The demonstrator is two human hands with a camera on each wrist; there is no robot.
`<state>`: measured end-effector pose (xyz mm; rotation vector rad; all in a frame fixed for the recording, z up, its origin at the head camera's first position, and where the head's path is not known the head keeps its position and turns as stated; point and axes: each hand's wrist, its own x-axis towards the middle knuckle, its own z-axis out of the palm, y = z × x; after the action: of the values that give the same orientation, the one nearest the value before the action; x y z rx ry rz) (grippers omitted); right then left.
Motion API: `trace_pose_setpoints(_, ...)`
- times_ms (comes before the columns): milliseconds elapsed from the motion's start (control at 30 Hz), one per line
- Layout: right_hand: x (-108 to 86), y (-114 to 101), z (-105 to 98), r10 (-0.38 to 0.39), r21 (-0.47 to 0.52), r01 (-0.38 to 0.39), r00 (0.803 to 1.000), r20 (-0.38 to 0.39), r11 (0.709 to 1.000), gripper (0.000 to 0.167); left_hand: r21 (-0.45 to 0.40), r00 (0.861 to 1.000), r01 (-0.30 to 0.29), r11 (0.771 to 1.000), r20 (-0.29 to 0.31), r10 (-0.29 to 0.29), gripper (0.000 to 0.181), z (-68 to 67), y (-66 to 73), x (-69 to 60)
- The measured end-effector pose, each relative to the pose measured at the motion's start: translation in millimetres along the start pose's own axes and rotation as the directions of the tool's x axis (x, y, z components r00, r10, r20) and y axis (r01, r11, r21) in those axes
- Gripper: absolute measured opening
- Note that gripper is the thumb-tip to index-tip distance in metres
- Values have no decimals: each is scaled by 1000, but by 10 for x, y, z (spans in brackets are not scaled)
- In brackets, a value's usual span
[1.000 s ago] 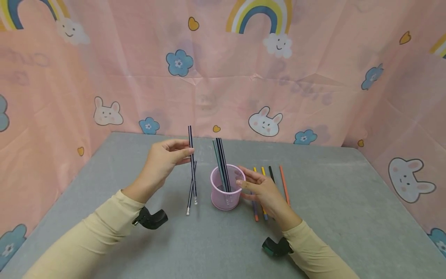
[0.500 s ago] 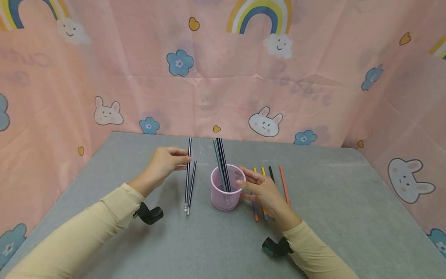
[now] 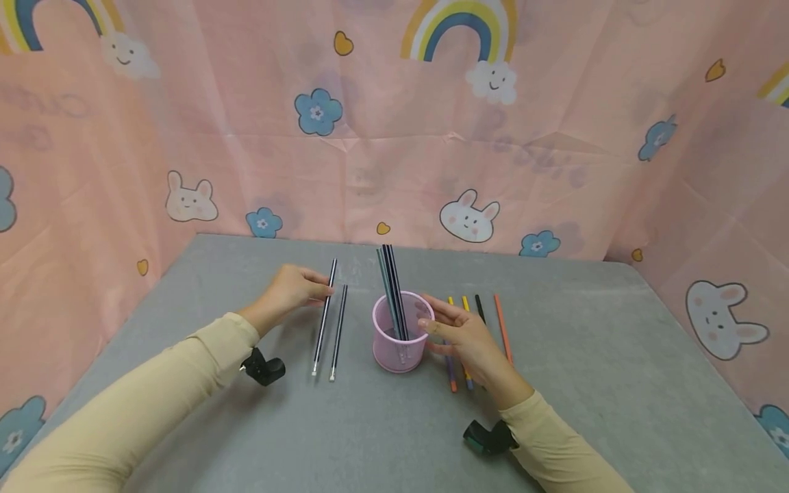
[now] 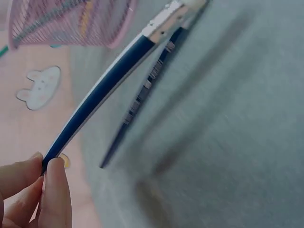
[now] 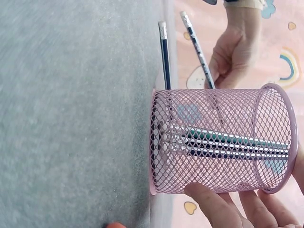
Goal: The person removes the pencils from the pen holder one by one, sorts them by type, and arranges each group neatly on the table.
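In left hand (image 3: 291, 287): tilted pencil (image 3: 322, 327), eraser (image 3: 314, 372) downward.

Pencils (image 3: 392, 291) sit in the cup (image 3: 394, 356) on the table (image 3: 585, 383).

The pencil (image 4: 96, 97) in your left hand (image 3: 290, 289) looks smooth, its ferrule (image 4: 164, 21) shiny metal, the cup (image 3: 397, 355) against your right hand (image 3: 468, 342) mesh.

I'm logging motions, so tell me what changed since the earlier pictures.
In the head view, the left hand, still pinching a slim navy-and-white striped pencil, moved down; the pencil's lower end swung left, away from the round pink mesh cup and past the matching pencil. The right hand on the cup and the pencils inside stayed put.
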<state>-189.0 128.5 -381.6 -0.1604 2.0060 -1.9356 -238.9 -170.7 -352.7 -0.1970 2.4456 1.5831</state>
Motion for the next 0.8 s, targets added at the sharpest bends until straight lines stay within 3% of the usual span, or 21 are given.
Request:
trace_pose_setpoints(400,4,-6,-7,-3,16,3,1000,3,1000,61,69,998,64,996,-6,-64,30,20,-117,152)
trace_pose_setpoints(800,1,-6,-7,0,14,0,1000,1,1000,60,66,993,119,991,-32,-117,25,52,-198,245)
